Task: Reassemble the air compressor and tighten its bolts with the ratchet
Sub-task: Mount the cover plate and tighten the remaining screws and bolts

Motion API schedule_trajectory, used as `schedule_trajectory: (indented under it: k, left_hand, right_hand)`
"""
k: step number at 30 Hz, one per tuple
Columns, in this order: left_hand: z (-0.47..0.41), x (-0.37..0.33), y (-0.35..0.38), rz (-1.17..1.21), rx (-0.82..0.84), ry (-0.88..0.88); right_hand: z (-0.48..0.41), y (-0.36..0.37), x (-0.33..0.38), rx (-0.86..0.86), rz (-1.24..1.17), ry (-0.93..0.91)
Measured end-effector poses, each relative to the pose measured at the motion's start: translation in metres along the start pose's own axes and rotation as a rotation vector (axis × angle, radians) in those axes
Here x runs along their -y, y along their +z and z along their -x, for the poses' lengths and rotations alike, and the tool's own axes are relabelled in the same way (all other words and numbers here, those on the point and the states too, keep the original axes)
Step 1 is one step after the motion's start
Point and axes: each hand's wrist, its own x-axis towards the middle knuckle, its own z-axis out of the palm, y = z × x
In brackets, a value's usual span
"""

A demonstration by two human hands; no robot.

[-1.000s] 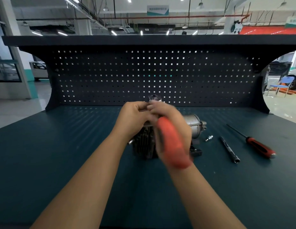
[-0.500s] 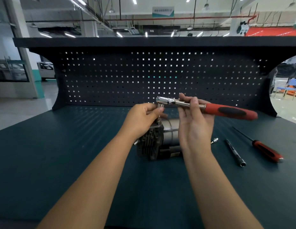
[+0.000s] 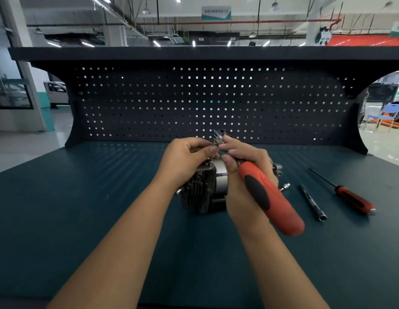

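Right hand (image 3: 245, 175) is wrapped around the ratchet (image 3: 269, 197), fingers curled over the metal shank just ahead of the red-and-black grip. The ratchet's long axis runs diagonally: the chrome head points up and away toward the pegboard (image 3: 194, 103), the butt of the grip points down, right and toward the person. The head sits above the top of the air compressor (image 3: 200, 192).

Left hand (image 3: 185, 159) is curled, thumb and fingertips pinching the ratchet right under its head; what sits in that pinch is too small and blurred to name. A thin stem drops from there to the compressor's top edge.

The air compressor stands on the tabletop (image 3: 82, 208) mid-scene, below both hands. Its long axis lies left to right: dark finned end on the left, silver cylindrical body to the right, mostly hidden behind the right hand.

To the right on the tabletop lie a small metal fitting (image 3: 285, 187), a slim dark extension bar (image 3: 312, 201) and a red-handled screwdriver (image 3: 354, 200). All are apart from each other, with the screwdriver's shaft pointing away and left.
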Motion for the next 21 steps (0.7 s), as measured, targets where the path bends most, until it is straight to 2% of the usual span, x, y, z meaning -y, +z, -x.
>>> schedule_trajectory:
  k: [6, 10, 15, 21]
  left_hand:
    - [0.001, 0.0, -0.004, 0.039, 0.036, -0.027]
    - [-0.001, 0.003, -0.008, 0.032, 0.092, -0.047]
    - [-0.001, 0.001, -0.013, 0.057, 0.18, -0.09]
    - [0.0, -0.006, -0.016, -0.08, 0.209, -0.034]
  right_hand:
    - [-0.006, -0.006, -0.001, 0.069, -0.035, 0.055]
    - [-0.014, -0.015, -0.007, 0.033, -0.038, 0.116]
    - [-0.021, -0.019, -0.013, 0.111, -0.092, 0.122]
    - [-0.018, -0.023, -0.016, 0.101, -0.171, 0.161]
